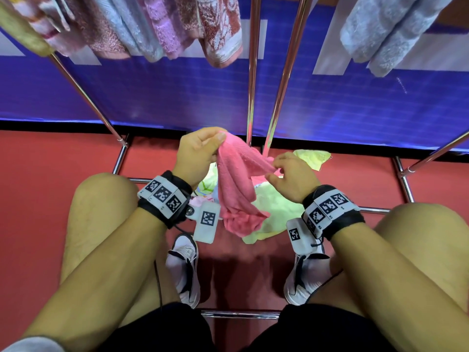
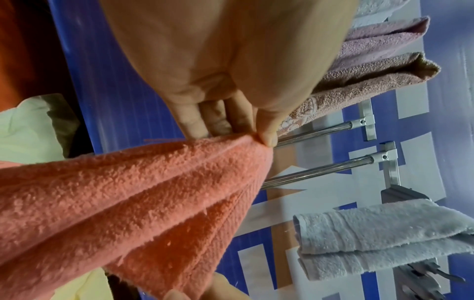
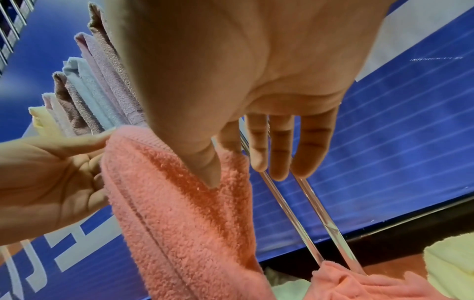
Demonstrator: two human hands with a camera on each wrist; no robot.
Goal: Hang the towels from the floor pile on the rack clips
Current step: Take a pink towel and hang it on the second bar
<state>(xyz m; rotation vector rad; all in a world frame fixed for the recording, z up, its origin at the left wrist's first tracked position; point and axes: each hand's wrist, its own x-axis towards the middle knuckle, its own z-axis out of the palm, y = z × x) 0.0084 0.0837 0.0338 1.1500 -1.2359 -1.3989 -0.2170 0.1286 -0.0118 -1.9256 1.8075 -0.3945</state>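
Observation:
A pink towel [image 1: 234,184] hangs between my two hands above the floor pile [image 1: 272,209] of pale yellow and light towels. My left hand [image 1: 200,148] pinches its top corner between thumb and fingers; the left wrist view shows the pink towel [image 2: 133,194] bunched under the left hand [image 2: 246,132]. My right hand [image 1: 289,174] pinches the towel's edge lower and to the right. In the right wrist view the right hand [image 3: 223,162] pinches the pink towel [image 3: 179,203] with thumb and forefinger, the other fingers straight.
Hung towels [image 1: 152,29] in pink, brown and blue fill the rack's upper left, and a grey-blue towel [image 1: 385,34] hangs at upper right. Chrome rack poles [image 1: 253,80] rise in front of a blue banner [image 1: 177,97]. My knees and shoes [image 1: 185,265] flank the pile on the red floor.

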